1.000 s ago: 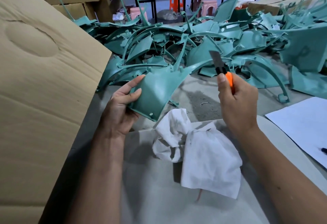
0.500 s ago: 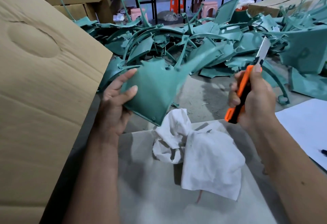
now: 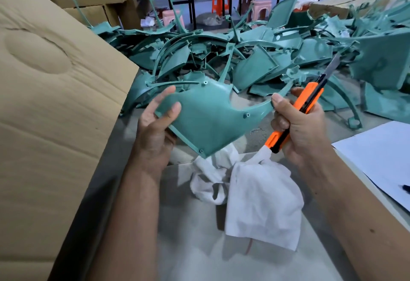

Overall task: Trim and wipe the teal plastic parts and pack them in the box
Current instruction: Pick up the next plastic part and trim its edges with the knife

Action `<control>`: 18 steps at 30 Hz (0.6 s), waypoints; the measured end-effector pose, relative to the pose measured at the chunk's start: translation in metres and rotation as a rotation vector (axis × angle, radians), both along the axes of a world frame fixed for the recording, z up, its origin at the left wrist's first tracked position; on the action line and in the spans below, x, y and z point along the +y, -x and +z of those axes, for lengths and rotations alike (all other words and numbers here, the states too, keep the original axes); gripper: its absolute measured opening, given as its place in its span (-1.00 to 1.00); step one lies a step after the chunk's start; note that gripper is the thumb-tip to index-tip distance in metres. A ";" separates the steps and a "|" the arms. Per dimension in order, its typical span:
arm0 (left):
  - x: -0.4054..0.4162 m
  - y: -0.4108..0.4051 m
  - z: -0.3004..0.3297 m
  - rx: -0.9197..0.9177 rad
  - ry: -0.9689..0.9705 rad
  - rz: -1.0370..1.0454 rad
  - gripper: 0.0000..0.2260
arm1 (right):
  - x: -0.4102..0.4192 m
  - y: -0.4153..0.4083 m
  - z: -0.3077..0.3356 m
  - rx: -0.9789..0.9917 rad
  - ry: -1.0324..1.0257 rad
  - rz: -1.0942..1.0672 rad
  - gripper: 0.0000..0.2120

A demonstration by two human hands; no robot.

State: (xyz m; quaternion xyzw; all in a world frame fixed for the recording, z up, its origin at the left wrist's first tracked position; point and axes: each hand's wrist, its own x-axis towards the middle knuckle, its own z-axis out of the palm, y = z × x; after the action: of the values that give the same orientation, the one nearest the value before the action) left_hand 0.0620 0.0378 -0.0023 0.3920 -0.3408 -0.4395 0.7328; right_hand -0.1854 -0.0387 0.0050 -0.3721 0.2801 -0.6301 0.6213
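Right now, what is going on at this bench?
A person is trimming teal plastic parts. The left hand holds one teal part up above the table, thumb across its face. The right hand grips an orange knife with its blade out, pointing up and away, while the thumb touches the part's thin arm. A white cloth lies crumpled below. More parts are in a pile behind, and the box flap stands at left.
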 end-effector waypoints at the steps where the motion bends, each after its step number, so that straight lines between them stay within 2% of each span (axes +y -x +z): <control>1: -0.002 0.007 0.000 0.089 -0.028 0.051 -0.40 | 0.001 -0.001 0.000 -0.009 0.019 0.008 -0.65; 3: -0.007 0.024 0.000 0.207 -0.112 0.080 -0.40 | 0.004 -0.004 -0.002 0.023 0.051 0.002 -0.68; 6: -0.013 0.041 0.003 0.324 -0.178 0.194 -0.50 | 0.007 -0.009 -0.006 0.206 0.099 -0.041 -0.70; 10: -0.009 0.032 0.004 0.317 -0.103 0.479 -0.49 | 0.007 -0.010 -0.009 0.447 0.161 0.060 -0.73; 13: -0.001 0.010 0.003 0.117 -0.018 0.371 -0.39 | 0.005 -0.012 -0.012 0.571 0.122 0.105 -0.86; 16: 0.002 -0.001 -0.004 -0.151 0.053 0.073 -0.59 | 0.000 -0.010 -0.013 0.600 0.059 0.094 -0.91; 18: 0.001 0.001 -0.004 -0.263 0.014 0.042 -0.63 | -0.002 -0.009 -0.014 0.612 0.033 0.121 -0.93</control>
State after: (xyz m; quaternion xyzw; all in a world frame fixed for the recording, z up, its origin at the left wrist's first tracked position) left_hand 0.0612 0.0388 -0.0063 0.4479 -0.4288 -0.3667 0.6936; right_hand -0.1766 -0.0404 -0.0088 -0.5705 0.4212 -0.4551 0.5384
